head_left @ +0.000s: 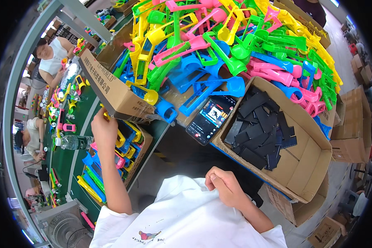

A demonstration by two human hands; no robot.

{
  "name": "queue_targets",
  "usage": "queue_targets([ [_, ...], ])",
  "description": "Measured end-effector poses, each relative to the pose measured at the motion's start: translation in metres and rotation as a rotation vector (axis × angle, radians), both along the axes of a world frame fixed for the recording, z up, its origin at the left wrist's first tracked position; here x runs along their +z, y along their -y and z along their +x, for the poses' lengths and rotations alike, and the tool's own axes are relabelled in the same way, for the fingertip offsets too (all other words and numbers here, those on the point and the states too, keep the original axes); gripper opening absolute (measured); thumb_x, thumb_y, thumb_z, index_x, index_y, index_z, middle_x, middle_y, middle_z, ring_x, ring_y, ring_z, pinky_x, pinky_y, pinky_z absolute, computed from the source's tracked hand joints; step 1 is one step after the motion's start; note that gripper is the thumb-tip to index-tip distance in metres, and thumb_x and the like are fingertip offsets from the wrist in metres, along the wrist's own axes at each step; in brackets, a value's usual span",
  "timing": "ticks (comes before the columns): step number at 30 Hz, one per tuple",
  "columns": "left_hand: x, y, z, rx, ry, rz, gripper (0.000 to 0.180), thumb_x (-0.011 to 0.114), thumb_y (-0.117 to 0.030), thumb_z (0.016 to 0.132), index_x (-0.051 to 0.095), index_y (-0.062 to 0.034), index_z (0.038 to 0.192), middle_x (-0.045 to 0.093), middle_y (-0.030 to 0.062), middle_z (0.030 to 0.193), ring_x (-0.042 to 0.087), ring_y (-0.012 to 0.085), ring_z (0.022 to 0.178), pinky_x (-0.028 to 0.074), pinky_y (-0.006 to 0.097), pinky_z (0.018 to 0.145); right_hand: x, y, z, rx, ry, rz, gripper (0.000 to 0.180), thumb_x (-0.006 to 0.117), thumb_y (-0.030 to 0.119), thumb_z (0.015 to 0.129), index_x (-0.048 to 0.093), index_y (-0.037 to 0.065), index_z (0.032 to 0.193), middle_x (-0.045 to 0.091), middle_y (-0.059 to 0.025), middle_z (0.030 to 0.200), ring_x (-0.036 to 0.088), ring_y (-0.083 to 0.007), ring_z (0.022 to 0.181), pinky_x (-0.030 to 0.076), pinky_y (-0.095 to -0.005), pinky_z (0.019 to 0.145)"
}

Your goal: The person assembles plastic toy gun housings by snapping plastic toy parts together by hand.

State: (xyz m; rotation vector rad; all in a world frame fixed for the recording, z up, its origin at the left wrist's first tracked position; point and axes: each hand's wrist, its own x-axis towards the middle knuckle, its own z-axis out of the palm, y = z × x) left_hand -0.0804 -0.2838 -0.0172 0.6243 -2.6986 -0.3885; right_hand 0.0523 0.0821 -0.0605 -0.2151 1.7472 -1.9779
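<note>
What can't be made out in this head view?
All in the head view:
- Left hand: its grip, hidden by the back of the hand.
- Right hand: its palm, hidden by curled fingers.
- Black pieces: the lower ones, covered by those on top.
- Coloured pile: its top, cut off by the upper edge.
- Fan: its bottom, cut off by the lower edge.

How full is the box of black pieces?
Partly full: the flat black pieces lie heaped toward the left end of the open cardboard box, and its bottom shows bare on the right.
</note>
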Motion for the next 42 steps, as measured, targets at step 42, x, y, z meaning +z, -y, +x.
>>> queue_targets([
  [42, 0.058, -0.103, 0.055, -0.191, 0.085, 0.289, 0.021, 0.068, -0.013, 0.098, 0.069, 0.0034, 0.111, 0.069, 0.0095, 0.082, 0.062, 0.0149, 0.071, 0.05, 0.032, 0.069, 0.032, -0.132, -0.103, -0.332, -0.517, 1.044, 0.04, 0.08, 0.031, 0.087, 0.071, 0.0, 0.111, 0.068, -0.0139, 0.095, 0.067, -0.0308, 0.089, 0.054, -0.0403, 0.082],
])
